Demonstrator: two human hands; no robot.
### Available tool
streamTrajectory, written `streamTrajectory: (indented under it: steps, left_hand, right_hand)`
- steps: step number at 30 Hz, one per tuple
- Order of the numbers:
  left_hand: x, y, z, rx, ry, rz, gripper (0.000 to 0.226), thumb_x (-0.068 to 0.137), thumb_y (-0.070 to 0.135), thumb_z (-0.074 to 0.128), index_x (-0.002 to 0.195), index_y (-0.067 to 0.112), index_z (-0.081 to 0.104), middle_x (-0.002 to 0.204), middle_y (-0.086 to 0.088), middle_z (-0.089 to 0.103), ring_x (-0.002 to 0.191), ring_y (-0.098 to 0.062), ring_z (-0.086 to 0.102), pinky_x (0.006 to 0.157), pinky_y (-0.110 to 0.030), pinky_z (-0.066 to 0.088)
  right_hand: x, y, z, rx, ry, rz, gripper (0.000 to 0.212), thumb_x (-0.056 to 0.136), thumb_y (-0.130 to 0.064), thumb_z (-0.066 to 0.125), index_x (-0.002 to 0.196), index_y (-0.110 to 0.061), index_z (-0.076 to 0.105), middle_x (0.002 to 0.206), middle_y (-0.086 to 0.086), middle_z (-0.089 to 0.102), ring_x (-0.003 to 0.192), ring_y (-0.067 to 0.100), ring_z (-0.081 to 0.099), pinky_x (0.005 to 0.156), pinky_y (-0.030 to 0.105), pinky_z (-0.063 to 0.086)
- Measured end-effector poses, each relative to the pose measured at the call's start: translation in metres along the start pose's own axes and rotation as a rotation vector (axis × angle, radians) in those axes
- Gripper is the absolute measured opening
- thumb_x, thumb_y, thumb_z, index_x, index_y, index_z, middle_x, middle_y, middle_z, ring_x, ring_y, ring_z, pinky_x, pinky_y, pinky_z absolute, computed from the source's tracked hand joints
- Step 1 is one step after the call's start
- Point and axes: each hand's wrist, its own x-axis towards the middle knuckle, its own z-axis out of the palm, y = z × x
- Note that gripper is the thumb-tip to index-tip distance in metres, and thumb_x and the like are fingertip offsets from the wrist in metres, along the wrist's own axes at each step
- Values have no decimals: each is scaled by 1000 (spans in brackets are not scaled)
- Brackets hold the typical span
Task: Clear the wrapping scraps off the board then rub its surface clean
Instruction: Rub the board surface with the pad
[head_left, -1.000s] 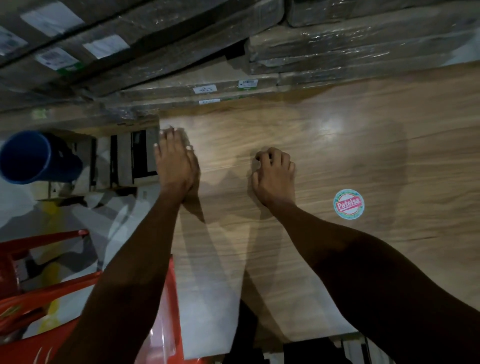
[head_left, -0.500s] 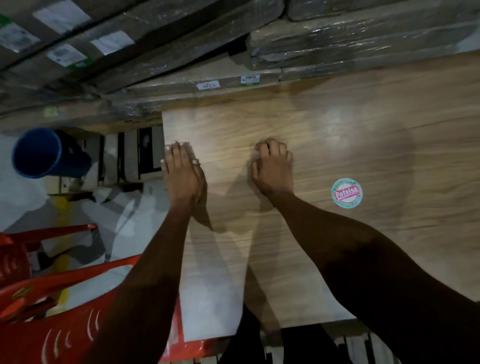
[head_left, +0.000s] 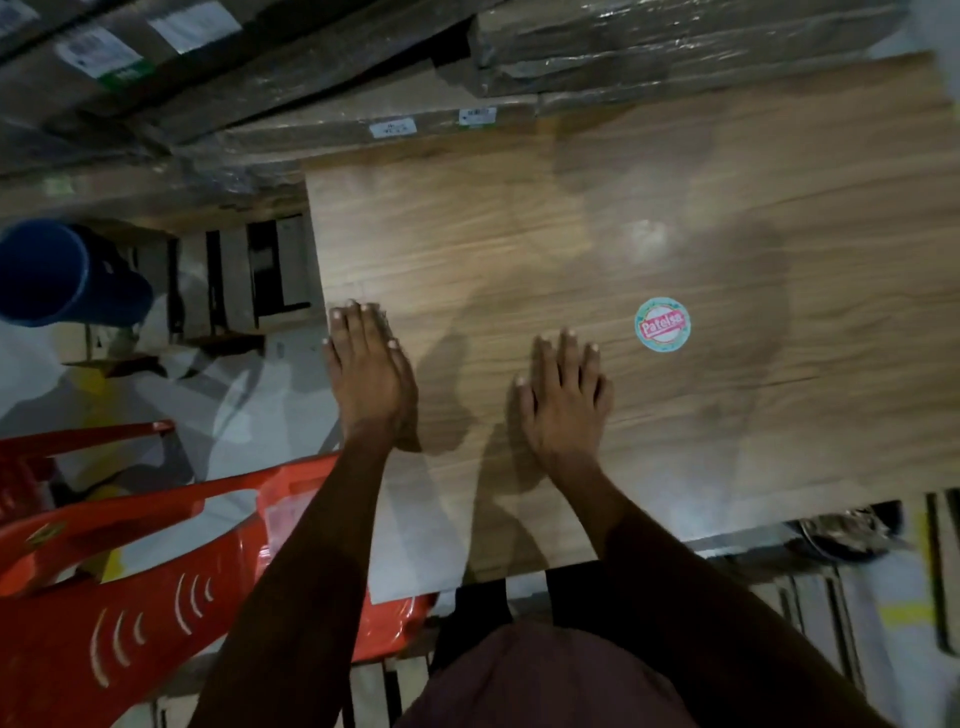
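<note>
Board (head_left: 597, 234) of wood-grain laminate fills the middle and right of the view, lying flat, its near left corner resting over a red plastic chair (head_left: 156, 597). Pale floor (head_left: 47, 374) shows to the left, where a blue barrel (head_left: 57, 275) lies on its side, well apart from the board. Along the far side, plastic-wrapped packs (head_left: 649, 57) carrying white labels are stacked, the lowest touching the board's far edge. The laminate is brown with darker streaks; a soft glare sits right of centre, and a round sticker (head_left: 663, 325) with red lettering is stuck near it. No scraps can be made out on the surface. Left hand (head_left: 369, 374) lies flat at the board's left edge, fingers straight and close together. Right hand (head_left: 563, 400) lies flat farther right, fingers straight and slightly spread, just left of the sticker.
</note>
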Motion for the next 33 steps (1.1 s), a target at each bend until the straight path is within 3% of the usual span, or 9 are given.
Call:
streamTrajectory:
  steps: [5,14,19,22,29,33]
  left_hand:
    - [-35,37,12,0,-54,232,62,103,25,36,161,10,23,170,-13,20,159,-29,10,127,-52,15]
    - [-32,-6,7,-28,9,18,60,106,26,26,162,5,18,170,-16,17,158,-33,8,127,-53,13]
    - [-65,23,23,-97,-71,211,62,102,29,28,160,6,27,169,-16,21,157,-33,14,127,-50,8]
    - [-77,20,31,-140,-69,282,59,102,29,29,156,5,38,165,-17,31,154,-33,24,124,-49,14]
    - [-73,-18,11,-79,-6,63,61,105,30,29,162,9,21,170,-12,17,159,-29,8,129,-49,9]
    - [-96,13,31,-62,-10,115,63,102,28,30,161,8,22,169,-14,20,158,-31,11,127,-52,13]
  right_hand:
    - [-22,11,1,-54,-14,-7,68,100,-55,38,162,-33,22,172,3,14,158,33,14,121,54,21]
    - [-22,9,-1,-38,38,11,67,98,-57,43,160,-36,28,171,0,20,157,32,19,119,52,23]
    - [-22,11,1,-49,53,6,67,98,-59,40,160,-37,27,171,-1,19,157,31,17,120,51,20]
    - [-22,11,0,-41,65,14,67,98,-60,40,160,-37,29,171,-1,21,157,30,18,120,50,20]
    - [-22,11,2,-35,64,3,67,98,-58,39,160,-36,29,171,1,21,157,31,19,119,52,23]
    - [-23,13,1,-19,49,-7,67,98,-58,38,160,-35,26,171,1,19,157,32,16,120,54,22]
